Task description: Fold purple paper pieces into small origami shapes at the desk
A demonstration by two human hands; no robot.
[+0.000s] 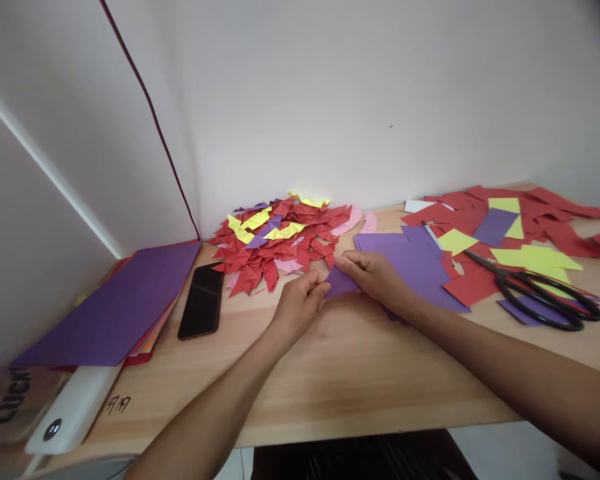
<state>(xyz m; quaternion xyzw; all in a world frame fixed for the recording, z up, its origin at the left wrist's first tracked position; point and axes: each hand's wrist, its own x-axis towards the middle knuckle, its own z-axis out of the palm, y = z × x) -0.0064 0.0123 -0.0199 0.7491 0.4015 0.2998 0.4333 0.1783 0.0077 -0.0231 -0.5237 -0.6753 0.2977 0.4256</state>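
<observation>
Between my two hands is a small piece of purple paper [341, 283], held just above the wooden table. My left hand [303, 300] pinches its left edge with thumb and fingertips. On the other side, my right hand [373, 277] grips the upper right part, its thumb pressed near the top corner. The fingers hide part of the paper, so its full folded shape cannot be made out. Just behind lies a heap of folded paper figures [275, 247] in red, yellow, purple and pink. Purple paper sheets [415, 263] lie under and beyond my right hand.
Black-handled scissors [540, 287] rest at the right among red paper strips [530, 207] and yellow pieces [535, 259]. A pen [433, 235] lies near them. Leftward are a black phone [201, 300], a stack of coloured paper [115, 300] and a white device [75, 407]. A wall stands behind.
</observation>
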